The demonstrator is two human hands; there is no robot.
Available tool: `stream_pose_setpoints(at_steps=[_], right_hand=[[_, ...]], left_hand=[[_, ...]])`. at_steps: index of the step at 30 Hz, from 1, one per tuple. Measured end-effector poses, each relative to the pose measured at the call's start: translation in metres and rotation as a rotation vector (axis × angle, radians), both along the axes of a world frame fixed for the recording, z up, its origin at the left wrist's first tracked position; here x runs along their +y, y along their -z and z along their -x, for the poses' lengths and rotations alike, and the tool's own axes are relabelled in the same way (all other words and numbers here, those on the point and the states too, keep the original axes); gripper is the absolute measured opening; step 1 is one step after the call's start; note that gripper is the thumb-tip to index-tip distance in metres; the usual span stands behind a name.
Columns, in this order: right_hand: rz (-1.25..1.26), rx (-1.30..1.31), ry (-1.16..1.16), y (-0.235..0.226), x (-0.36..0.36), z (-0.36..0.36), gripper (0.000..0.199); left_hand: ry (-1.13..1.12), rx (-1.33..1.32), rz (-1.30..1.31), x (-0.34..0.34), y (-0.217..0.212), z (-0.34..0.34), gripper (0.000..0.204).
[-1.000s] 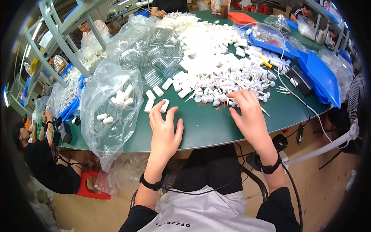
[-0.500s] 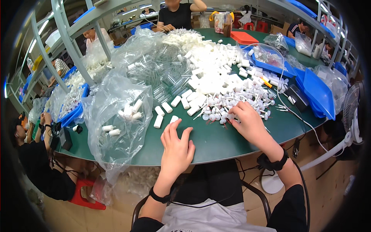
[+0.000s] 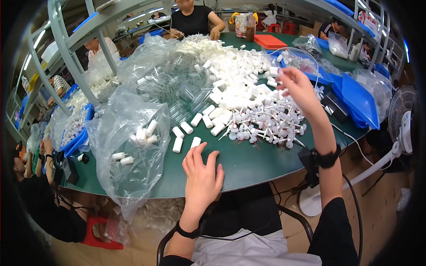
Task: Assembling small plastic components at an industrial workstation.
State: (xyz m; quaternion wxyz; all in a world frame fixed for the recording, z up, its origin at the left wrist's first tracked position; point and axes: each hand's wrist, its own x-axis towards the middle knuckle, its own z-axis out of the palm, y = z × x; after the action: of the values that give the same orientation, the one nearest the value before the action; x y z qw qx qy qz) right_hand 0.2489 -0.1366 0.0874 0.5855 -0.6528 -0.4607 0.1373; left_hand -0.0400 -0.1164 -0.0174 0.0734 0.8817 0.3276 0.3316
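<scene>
Just ahead of the left hand (image 3: 202,172), a white cylinder (image 3: 195,142) lies on the green bench (image 3: 250,168), so close to the fingertips that contact cannot be told. That hand is open, its fingers loosely curled, with nothing visible in its grasp. The right hand (image 3: 296,86) hangs over the far right side of the heap of white cylinders (image 3: 242,73), fingers bent; I cannot tell whether it grips anything. The cylinders look light and fairly stiff, smooth enough to roll, so a thumb-and-finger pinch around mid-length should suit. Between the two hands, the stemmed white pieces (image 3: 266,127) lie tangled; their thin stems look easily bent, the round heads a safer hold. Beyond the left hand, the clear tubes (image 3: 179,86) seem slippery, perhaps brittle.
</scene>
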Motion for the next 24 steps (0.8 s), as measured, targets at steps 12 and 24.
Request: stream_pose_setpoints(at_steps=[12,24], right_hand=[[0.454,0.418,0.088,0.028,0.156,-0.07,0.043],[0.534,-0.162,-0.112,0.037,0.155,-0.06,0.025]], left_hand=[[-0.011,0.033,-0.003,-0.001,-0.004,0.001,0.03],[0.004,0.009,-0.001,0.001,-0.002,0.001,0.029]])
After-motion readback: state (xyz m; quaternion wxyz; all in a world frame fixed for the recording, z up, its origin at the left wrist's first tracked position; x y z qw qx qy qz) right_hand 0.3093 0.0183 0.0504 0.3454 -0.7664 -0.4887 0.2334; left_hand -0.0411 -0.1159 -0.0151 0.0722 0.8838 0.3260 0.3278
